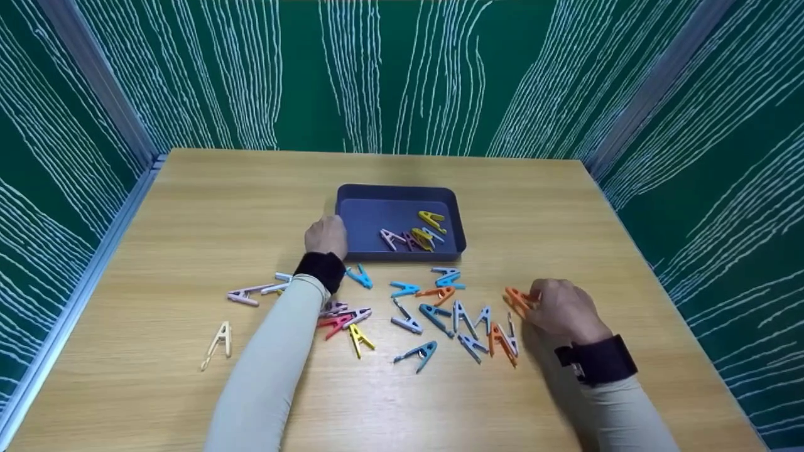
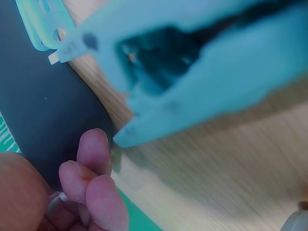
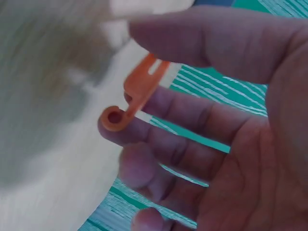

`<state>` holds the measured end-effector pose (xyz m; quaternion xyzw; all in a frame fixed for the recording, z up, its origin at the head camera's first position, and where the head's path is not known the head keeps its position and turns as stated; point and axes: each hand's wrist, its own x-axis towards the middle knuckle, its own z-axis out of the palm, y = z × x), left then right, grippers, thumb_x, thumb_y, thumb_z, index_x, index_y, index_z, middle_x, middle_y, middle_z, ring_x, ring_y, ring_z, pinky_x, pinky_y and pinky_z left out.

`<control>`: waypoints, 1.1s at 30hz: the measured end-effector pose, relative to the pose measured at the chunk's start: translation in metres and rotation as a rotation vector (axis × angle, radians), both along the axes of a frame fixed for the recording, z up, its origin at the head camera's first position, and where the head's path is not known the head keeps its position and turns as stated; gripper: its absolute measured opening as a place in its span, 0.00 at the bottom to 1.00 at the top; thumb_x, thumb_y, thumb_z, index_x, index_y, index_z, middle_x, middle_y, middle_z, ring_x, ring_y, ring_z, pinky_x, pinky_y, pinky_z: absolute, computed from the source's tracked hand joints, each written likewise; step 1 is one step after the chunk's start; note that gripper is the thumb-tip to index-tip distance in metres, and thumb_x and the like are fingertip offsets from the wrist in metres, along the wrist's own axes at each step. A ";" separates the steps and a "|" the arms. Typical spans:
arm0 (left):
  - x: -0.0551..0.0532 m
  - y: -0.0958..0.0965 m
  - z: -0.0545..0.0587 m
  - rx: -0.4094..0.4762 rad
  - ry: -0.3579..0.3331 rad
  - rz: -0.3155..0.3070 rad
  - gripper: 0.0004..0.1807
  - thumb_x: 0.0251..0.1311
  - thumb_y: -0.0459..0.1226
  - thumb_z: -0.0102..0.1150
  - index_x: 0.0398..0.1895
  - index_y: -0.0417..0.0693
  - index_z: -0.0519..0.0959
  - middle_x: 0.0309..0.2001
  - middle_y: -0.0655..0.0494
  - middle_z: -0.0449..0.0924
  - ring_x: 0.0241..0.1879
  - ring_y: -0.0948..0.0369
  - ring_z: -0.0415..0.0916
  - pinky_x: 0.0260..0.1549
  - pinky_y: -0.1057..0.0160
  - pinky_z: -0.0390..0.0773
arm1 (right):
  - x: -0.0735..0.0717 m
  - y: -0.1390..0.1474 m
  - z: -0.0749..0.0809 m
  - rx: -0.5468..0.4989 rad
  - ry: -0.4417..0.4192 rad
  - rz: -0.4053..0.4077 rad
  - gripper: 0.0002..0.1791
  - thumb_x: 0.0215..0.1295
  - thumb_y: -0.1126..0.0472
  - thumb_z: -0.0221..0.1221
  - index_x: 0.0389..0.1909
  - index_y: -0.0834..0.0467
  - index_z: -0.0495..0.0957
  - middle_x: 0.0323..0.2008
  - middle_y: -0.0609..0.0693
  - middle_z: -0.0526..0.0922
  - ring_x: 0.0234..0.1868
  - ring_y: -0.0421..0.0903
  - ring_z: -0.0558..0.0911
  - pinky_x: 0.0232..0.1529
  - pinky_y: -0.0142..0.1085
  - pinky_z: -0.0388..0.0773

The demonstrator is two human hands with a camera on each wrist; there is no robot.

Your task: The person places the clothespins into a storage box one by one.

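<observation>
My left hand (image 1: 326, 236) grips the dark tray (image 1: 402, 256) at its left rim. In the left wrist view its curled fingers (image 2: 96, 154) are at the tray's corner (image 2: 62, 115). A light blue clothespin (image 2: 192, 110) looms large beside them. My right hand (image 1: 565, 311), at the right of the table, pinches an orange clothespin (image 1: 517, 301) between thumb and fingers. In the right wrist view that orange clothespin (image 3: 142, 86) shows its round looped end. Inside the tray lie several clothespins, among them a yellow one (image 1: 432, 220) and a pink one (image 1: 392, 238).
Several loose clothespins in blue, orange, lilac, red and yellow are strewn over the wooden table (image 1: 251, 188) in front of the tray. A cream clothespin (image 1: 220, 342) lies apart at the left. Green panels with white lines (image 1: 301, 75) enclose the back and sides.
</observation>
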<state>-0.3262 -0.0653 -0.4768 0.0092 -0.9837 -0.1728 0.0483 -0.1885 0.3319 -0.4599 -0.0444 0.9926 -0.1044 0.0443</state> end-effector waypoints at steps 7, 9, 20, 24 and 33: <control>0.001 0.001 0.000 0.006 -0.002 -0.001 0.17 0.67 0.28 0.39 0.35 0.37 0.82 0.36 0.41 0.83 0.36 0.46 0.81 0.35 0.50 0.79 | -0.011 -0.027 0.005 -0.093 0.019 -0.046 0.19 0.52 0.58 0.65 0.44 0.64 0.78 0.29 0.54 0.78 0.23 0.47 0.75 0.19 0.37 0.69; 0.001 0.002 -0.001 0.003 -0.003 -0.003 0.17 0.67 0.28 0.39 0.35 0.37 0.82 0.37 0.41 0.83 0.36 0.46 0.81 0.35 0.50 0.79 | -0.015 -0.035 0.006 -0.113 0.043 -0.046 0.20 0.52 0.57 0.66 0.44 0.63 0.78 0.30 0.54 0.78 0.24 0.48 0.75 0.20 0.37 0.69; 0.000 0.000 -0.001 -0.001 0.014 -0.002 0.17 0.67 0.28 0.39 0.35 0.37 0.83 0.36 0.41 0.83 0.35 0.46 0.81 0.34 0.50 0.79 | -0.058 -0.095 0.015 -0.214 0.203 -0.020 0.17 0.54 0.53 0.66 0.39 0.60 0.79 0.31 0.53 0.79 0.26 0.48 0.74 0.23 0.39 0.69; 0.001 0.000 -0.001 0.004 0.012 0.003 0.17 0.67 0.29 0.39 0.35 0.37 0.83 0.36 0.41 0.83 0.36 0.46 0.81 0.35 0.50 0.79 | -0.074 -0.108 0.012 -0.212 0.222 -0.012 0.16 0.55 0.52 0.65 0.37 0.60 0.80 0.29 0.53 0.79 0.25 0.48 0.74 0.23 0.39 0.67; 0.003 0.000 0.002 0.013 0.016 0.010 0.17 0.65 0.29 0.39 0.34 0.37 0.82 0.37 0.40 0.82 0.38 0.45 0.81 0.37 0.49 0.78 | -0.104 -0.124 0.009 -0.180 0.230 -0.061 0.14 0.58 0.51 0.63 0.34 0.59 0.77 0.27 0.51 0.76 0.25 0.49 0.75 0.24 0.39 0.70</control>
